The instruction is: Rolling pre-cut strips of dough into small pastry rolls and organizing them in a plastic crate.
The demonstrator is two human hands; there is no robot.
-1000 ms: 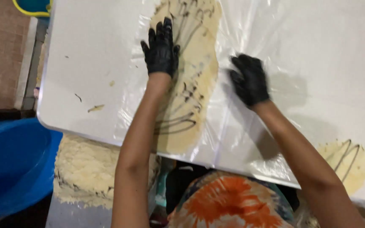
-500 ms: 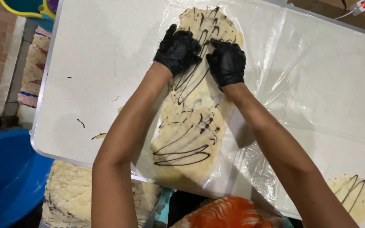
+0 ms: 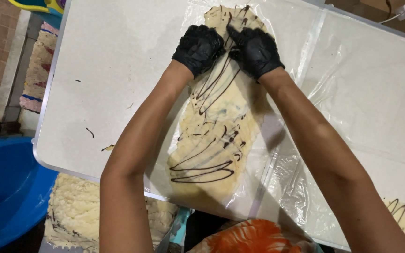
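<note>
White worktop [image 3: 113, 70] fills most of the view, with a clear plastic sheet [image 3: 366, 103] spread over its right and middle part. Your left hand [image 3: 198, 47] and right hand [image 3: 255, 49], both in black gloves, sit side by side, almost touching, near the far edge of the worktop. Both hands press down with fingers curled on the far end of a long pale dough sheet [image 3: 216, 136] streaked with dark chocolate lines. The dough sheet lies on the plastic and runs from your hands back to the near edge of the worktop. A second, smaller piece of streaked dough [image 3: 399, 213] lies at the near right corner. Below the near left edge you see a blue tub [image 3: 5, 192] and a stack of pale dough [image 3: 73, 211].
</note>
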